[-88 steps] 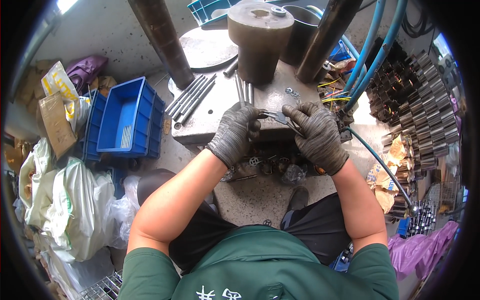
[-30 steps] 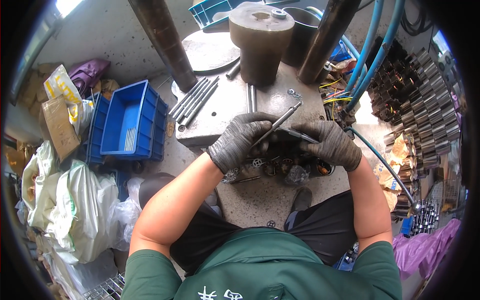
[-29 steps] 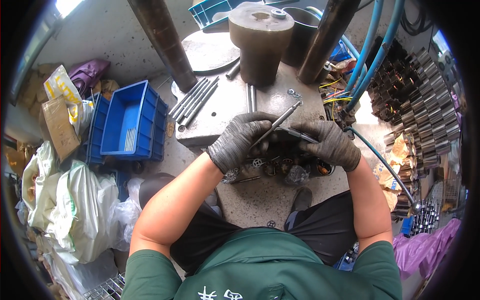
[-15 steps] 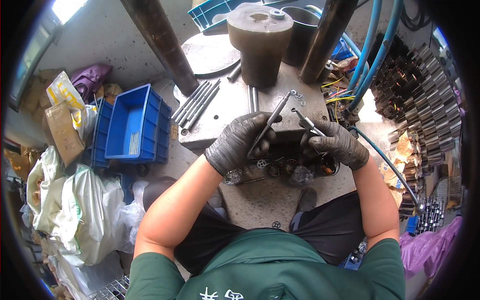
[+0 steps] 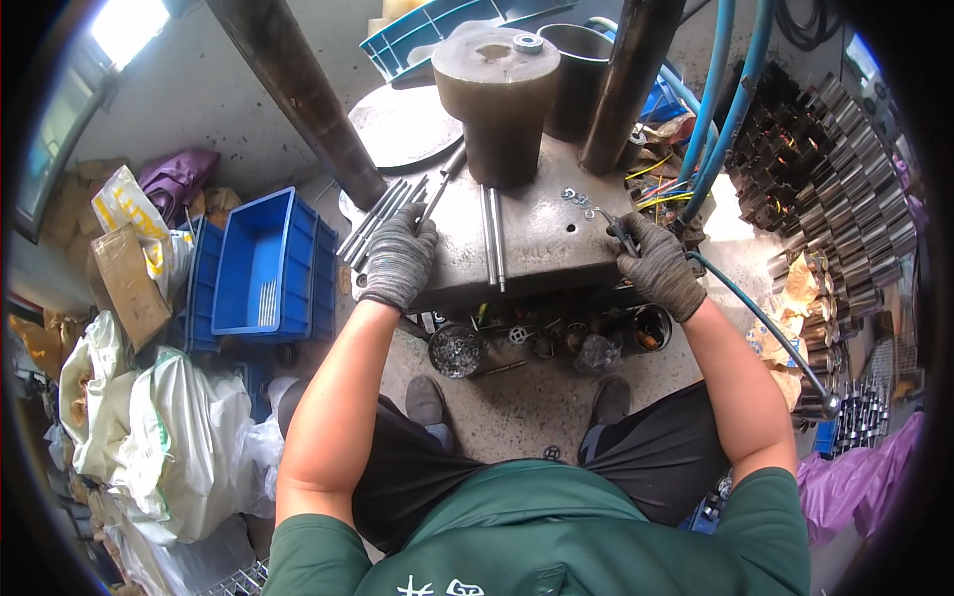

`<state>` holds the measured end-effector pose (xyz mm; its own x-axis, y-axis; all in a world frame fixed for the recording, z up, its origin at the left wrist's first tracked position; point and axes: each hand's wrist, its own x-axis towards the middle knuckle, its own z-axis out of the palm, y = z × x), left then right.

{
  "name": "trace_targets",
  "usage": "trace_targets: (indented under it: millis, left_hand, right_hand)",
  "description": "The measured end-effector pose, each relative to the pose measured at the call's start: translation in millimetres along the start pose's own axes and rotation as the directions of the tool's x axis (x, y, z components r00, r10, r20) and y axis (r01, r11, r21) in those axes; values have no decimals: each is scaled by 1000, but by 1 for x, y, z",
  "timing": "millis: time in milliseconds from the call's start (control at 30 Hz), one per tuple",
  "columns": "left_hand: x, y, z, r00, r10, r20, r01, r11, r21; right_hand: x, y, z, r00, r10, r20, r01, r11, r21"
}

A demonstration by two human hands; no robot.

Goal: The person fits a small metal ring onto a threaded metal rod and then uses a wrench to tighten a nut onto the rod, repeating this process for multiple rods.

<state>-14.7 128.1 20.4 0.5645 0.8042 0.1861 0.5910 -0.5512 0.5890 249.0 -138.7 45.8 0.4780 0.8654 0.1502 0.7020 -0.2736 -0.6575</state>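
My left hand (image 5: pixel 402 256), in a grey knit glove, is closed around a thin metal shaft (image 5: pixel 435 194) over the left side of the metal table (image 5: pixel 537 256). Beside its fingers lies a bundle of steel rods (image 5: pixel 383 214). Two more rods (image 5: pixel 494 238) lie side by side in the middle, pointing toward me. My gloved right hand (image 5: pixel 658 263) is closed on small pointed pliers (image 5: pixel 623 234) at the table's right edge; the palm hides most of them. Several small metal rings (image 5: pixel 578 199) lie just beyond the pliers' tip.
A thick metal cylinder (image 5: pixel 497 109) with a bearing (image 5: pixel 528 43) on top stands between two dark columns. Blue bins (image 5: pixel 260 263) and white sacks (image 5: pixel 189 417) are at left. Below the front edge sits a can of small metal parts (image 5: pixel 456 351). Stacked metal tubes (image 5: pixel 845 169) line the right.
My hands have moved apart. The left, holding the shaft, has gone left to the rod bundle; the right has drawn slightly right with the pliers. The view has shifted a little.
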Motion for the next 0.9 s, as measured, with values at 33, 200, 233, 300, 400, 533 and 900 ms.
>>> trace_targets:
  millis: [33, 200, 233, 300, 400, 533, 900]
  left_hand:
    - [-1, -5, 1, 1000, 0, -2, 0, 1000, 1]
    - [-2, 10, -9, 977, 192, 90, -212, 916, 341]
    - [-3, 14, -11, 974, 201, 101, -224, 915, 335]
    - [-5, 23, -16, 968, 209, 136, -248, 859, 449]
    - [-2, 21, -15, 966, 211, 151, -259, 764, 591]
    - [-6, 13, -15, 933, 360, 8, -300, 765, 570]
    - [-33, 51, -10, 818, 441, 369, -529, 829, 182]
  right_hand:
    - [0, -4, -1, 1000, -11, -7, 10, 995, -102]
    - [4, 0, 7, 985, -172, -3, 167, 963, -210]
    - [5, 0, 8, 978, -203, 56, 210, 923, -321]
    - [6, -1, 15, 957, -267, 112, 289, 861, -419]
    - [8, 1, 23, 950, -288, 124, 310, 807, -502]
    - [7, -4, 27, 947, -268, 175, 321, 782, -535]
    - [-2, -10, 53, 852, -524, 20, 495, 791, -360]
